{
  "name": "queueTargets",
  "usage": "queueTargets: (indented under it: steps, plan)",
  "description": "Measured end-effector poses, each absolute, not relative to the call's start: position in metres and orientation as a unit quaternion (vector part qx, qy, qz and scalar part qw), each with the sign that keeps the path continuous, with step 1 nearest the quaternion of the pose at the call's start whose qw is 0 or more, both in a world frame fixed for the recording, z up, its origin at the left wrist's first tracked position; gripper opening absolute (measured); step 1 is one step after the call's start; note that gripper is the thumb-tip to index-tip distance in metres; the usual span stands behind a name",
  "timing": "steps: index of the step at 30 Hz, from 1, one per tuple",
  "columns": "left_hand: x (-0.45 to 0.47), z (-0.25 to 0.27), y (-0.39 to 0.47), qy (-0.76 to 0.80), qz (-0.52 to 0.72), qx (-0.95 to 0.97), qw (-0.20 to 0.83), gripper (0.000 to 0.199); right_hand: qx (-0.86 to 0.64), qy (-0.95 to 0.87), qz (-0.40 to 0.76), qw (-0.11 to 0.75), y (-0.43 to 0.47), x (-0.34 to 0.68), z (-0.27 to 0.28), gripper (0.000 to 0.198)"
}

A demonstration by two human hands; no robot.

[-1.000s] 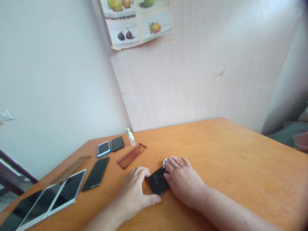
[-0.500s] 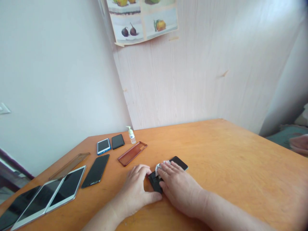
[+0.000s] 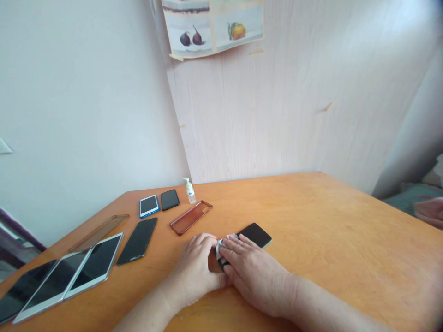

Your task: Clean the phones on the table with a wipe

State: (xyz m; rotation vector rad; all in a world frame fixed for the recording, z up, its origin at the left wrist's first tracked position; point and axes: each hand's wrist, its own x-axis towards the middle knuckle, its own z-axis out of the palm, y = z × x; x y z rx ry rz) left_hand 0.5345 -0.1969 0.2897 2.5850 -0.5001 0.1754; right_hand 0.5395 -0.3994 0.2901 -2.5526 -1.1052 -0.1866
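Observation:
A dark-screened smartphone [image 3: 255, 235] lies face up on the table in front of me. My left hand [image 3: 200, 260] curves around its near left end, thumb on one side and fingers on the other, gripping its edges. With fingers stretched and pressed together, my right hand [image 3: 249, 272] holds a crumpled white wipe [image 3: 221, 248] down against the screen near that end. My palm and fingers hide the middle of the phone and most of the wipe. Behind my left hand sits a translucent reddish-brown phone case [image 3: 191, 218].
On the wooden table [image 3: 332, 240], a black phone [image 3: 137, 240], white tablets [image 3: 95, 265], a brown clear case [image 3: 98, 232], a blue-cased phone [image 3: 149, 206], a small black phone [image 3: 170, 199] and a pump bottle [image 3: 190, 191] stand left. A person's hand [image 3: 429, 212] shows far right.
My right hand and the wipe have slid left along the screen to the phone's near end, uncovering more of its far end. My left hand keeps its place. The view has tilted slightly down.

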Motion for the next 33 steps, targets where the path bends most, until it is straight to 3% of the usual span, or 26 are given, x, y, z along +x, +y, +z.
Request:
queueTargets:
  steps: [7, 13, 16, 21, 24, 28, 33]
  plan:
    - [0.532, 0.295, -0.198, -0.174, 0.055, 0.950, 0.254, 0.060, -0.962, -0.231, -0.078, 0.121, -0.421, 0.568, 0.282, 0.047]
    - [0.531, 0.288, -0.200, -0.152, 0.076, 0.946, 0.277, 0.057, -0.900, -0.399, -0.020, 0.177, -0.398, 0.532, 0.294, 0.051]
    - [0.531, 0.284, -0.199, -0.146, 0.081, 0.941, 0.296, 0.071, -0.885, -0.427, 0.003, 0.184, -0.396, 0.529, 0.298, 0.049]
    - [0.531, 0.284, -0.198, -0.145, 0.060, 0.937, 0.312, 0.094, -0.956, -0.268, -0.052, 0.109, -0.416, 0.554, 0.287, 0.050]
    - [0.531, 0.284, -0.199, -0.144, 0.066, 0.937, 0.312, 0.092, -0.948, -0.294, -0.043, 0.114, -0.414, 0.547, 0.288, 0.052]
    - [0.532, 0.282, -0.201, -0.147, 0.085, 0.936, 0.309, 0.075, -0.895, -0.414, 0.018, 0.162, -0.401, 0.522, 0.302, 0.052]
    - [0.532, 0.284, -0.201, -0.148, 0.075, 0.937, 0.306, 0.083, -0.945, -0.312, -0.013, 0.096, -0.421, 0.538, 0.296, 0.056]
